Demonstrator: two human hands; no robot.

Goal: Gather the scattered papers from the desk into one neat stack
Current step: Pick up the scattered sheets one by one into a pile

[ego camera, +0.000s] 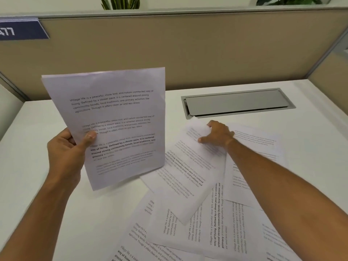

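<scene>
My left hand (pixel 69 151) holds a small stack of printed white sheets (pixel 120 117) upright above the left part of the desk, thumb pressed on the front page. My right hand (pixel 218 133) reaches to the far middle of the desk and pinches the top edge of a printed sheet (pixel 188 170), which curls up under the fingers. Several more printed papers (pixel 212 228) lie overlapping and crooked across the right and near side of the white desk (pixel 37 129); one sheet (pixel 263 146) lies beneath my right forearm.
A grey metal cable hatch (pixel 237 102) is set into the desk just behind my right hand. Beige partition walls (pixel 169 49) close the desk at the back and sides. A blue sign (pixel 20 31) hangs on the partition at far left.
</scene>
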